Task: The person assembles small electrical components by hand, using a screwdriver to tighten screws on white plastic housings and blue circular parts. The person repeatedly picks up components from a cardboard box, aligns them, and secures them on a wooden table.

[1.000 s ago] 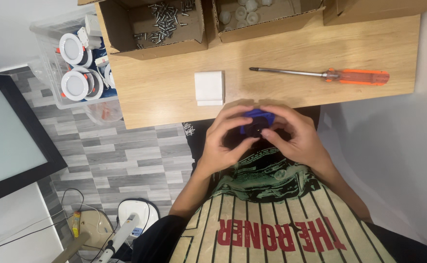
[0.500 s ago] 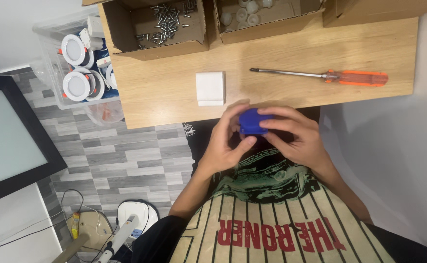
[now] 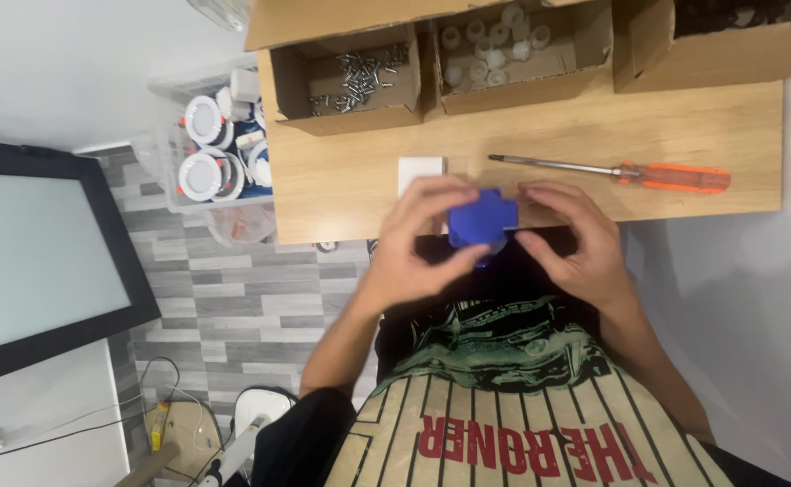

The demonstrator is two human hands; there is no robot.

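Note:
A blue plastic box-like part (image 3: 482, 219) is held over the near edge of a wooden table (image 3: 359, 185). My left hand (image 3: 413, 243) grips its left side with fingers curled over the top. My right hand (image 3: 569, 239) holds its right side, fingertips at the part's edge. Partly hidden behind my left fingers lies a small white square plate (image 3: 418, 169) on the table. An orange-handled screwdriver (image 3: 616, 171) lies just beyond my right hand.
Open cardboard boxes line the table's far edge: one with screws (image 3: 359, 77), one with small white parts (image 3: 495, 45). A clear bin of round white fittings (image 3: 206, 153) stands left of the table. A dark-framed panel (image 3: 35, 261) lies on the floor.
Both hands have lifted the blue part up from my lap to the table's near edge, and more of it shows between my fingers.

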